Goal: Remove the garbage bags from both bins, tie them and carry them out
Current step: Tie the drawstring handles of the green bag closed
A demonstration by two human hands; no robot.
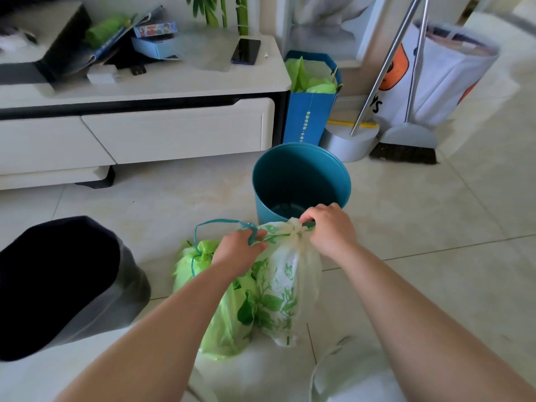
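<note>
A white garbage bag with green leaf print [282, 285] stands on the floor in front of a teal bin [301, 181], which holds no bag. My left hand [239, 253] grips the bag's teal drawstring [220, 223], and my right hand [330, 229] pinches the gathered neck on the other side. Behind and left of this bag sits a plain green garbage bag [194, 264], its neck cinched by a drawstring. At the left stands a grey bin [127, 288] with a dark inside.
A low white cabinet [179, 129] runs along the back with a phone [246, 51] and boxes on top. A blue paper bag [309, 111], a dustpan [348, 143], a broom [406, 152] and a large white sack [441, 76] crowd the back right. Tiled floor lies open at the right.
</note>
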